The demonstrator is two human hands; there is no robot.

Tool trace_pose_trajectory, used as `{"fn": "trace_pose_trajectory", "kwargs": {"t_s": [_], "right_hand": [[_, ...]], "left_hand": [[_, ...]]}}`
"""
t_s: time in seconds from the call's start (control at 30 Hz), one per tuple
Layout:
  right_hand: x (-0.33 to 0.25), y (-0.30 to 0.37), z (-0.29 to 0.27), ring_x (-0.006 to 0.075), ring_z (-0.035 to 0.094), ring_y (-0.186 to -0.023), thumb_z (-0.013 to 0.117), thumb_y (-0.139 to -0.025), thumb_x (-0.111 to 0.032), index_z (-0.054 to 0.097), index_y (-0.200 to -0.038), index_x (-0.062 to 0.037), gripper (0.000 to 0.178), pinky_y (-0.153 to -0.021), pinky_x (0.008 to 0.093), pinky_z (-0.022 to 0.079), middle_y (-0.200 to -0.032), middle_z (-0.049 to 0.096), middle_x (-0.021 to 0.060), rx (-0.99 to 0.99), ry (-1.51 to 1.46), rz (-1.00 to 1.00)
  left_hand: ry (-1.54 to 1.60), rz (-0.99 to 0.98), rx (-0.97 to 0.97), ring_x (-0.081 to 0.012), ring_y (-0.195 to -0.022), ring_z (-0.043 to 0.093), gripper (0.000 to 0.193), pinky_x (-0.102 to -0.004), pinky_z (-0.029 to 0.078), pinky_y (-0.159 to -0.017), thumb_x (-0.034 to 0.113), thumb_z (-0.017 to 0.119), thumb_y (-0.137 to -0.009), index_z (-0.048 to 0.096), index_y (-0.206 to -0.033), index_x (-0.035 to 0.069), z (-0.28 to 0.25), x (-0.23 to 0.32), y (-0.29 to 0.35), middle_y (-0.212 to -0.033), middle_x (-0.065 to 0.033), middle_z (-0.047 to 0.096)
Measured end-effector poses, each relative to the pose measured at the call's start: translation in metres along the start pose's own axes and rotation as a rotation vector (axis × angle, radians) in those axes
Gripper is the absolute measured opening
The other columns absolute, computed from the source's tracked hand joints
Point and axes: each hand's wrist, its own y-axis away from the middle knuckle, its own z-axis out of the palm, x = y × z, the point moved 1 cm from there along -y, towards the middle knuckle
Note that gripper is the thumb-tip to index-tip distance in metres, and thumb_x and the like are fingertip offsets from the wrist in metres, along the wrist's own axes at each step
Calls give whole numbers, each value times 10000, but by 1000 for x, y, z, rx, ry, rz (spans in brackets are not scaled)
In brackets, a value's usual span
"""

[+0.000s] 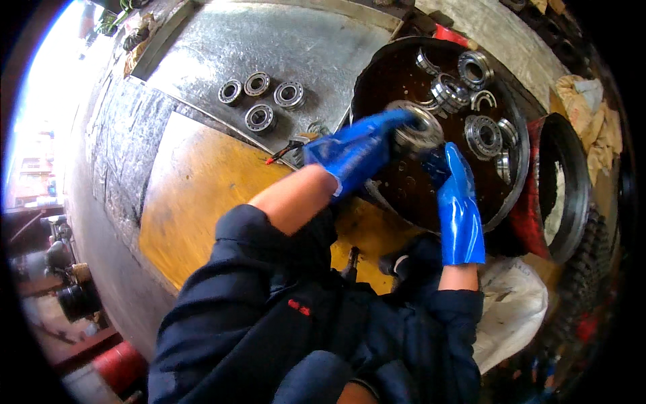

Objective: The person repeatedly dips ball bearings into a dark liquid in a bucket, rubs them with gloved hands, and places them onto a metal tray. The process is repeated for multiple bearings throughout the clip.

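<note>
Over the dark basin (397, 195) of loose bearings (482, 135), both gloved hands, left hand (356, 151) and right hand (456, 202), clasp one bearing (417, 128).

Each hand (356, 151) wears a glossy blue glove; sleeves are dark navy.

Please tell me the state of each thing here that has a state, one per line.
Left hand: gloved, gripping the held bearing.
Right hand: gloved, at the held bearing's lower edge.
Held bearing: lifted above the pan.
Pan: holds dark liquid and several bearings.
Four bearings: lying flat on the metal sheet.
Red drum: on its side, open.
</note>
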Motion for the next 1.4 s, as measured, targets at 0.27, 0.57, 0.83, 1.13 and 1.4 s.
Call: {"fn": "trace_pose_trajectory", "kwargs": {"t_s": [0.27, 0.57, 0.83, 1.13, 1.4], "right_hand": [[0, 9, 0, 185, 732, -881, 676, -991, -357, 646, -1344, -120, 426, -681, 250, 516, -1172, 748, 121, 110, 259, 176], [15, 31, -12, 167, 719, -858, 691, -996, -350, 631, -1349, -107, 433, -697, 269, 527, -1126, 748, 128, 105, 398, 262], [37, 20, -31, 213, 730, -864, 693, -976, -302, 624, -1370, -81, 457, -681, 291, 521, -1097, 757, 167, -53, 296, 219], [37, 29, -12, 264, 731, -1002, 743, -896, -414, 670, -1282, -105, 500, -889, 381, 576, -1083, 761, 135, -238, 1033, -83], [28, 43, -48, 352, 684, -1127, 728, -856, -471, 628, -1331, -161, 575, -984, 474, 540, -1237, 720, 138, 83, 1549, -242]], "left_hand": [[404, -234, 504, -219, -1156, 662, 370, -318, 506, -1041, 236, 457, -1087, 576, -1358, 15, -223, -11, 65, -1275, -146, 681], [-804, -623, 664, -299, -1212, 640, 381, -337, 488, -1050, 149, 431, -1084, 478, -1449, 48, -325, -169, 171, -1319, -157, 666], [-763, -721, 660, -292, -1270, 604, 410, -359, 477, -1064, 208, 426, -1086, 482, -1468, 72, -354, -175, 143, -1399, -137, 620], [166, -494, 808, -284, -1334, 562, 445, -384, 463, -1079, 274, 419, -1087, 487, -1490, 98, -333, -93, 23, -1490, -114, 568], [439, -170, 195, -305, -1240, 632, 498, -424, 511, -1015, 321, 555, -1044, 505, -1453, 41, -28, 45, -36, -1391, -193, 632]]}}
